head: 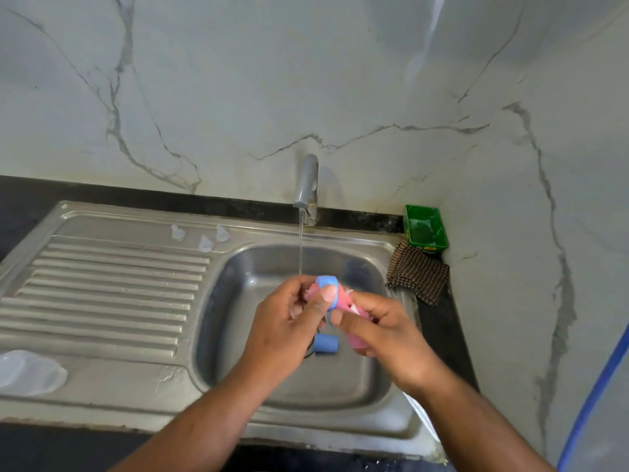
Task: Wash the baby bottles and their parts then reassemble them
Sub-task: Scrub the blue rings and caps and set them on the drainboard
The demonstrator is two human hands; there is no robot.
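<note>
Bottle ring (pixel 327 287) held under the tap stream (pixel 300 247), above the sink basin (pixel 238 335).
Left grip (pixel 289 321) pinches the ring; right grip (pixel 384 332) clasps a pink piece (pixel 343 299) against it. Wet plastic could slip loose and fall beside the blue cap (pixel 326 344) lying in the basin.

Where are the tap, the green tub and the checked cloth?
tap (pixel 307 180): head view, on the curved spout.
green tub (pixel 429 247): head view, on its front wall.
checked cloth (pixel 418 274): head view, on its middle.
</note>
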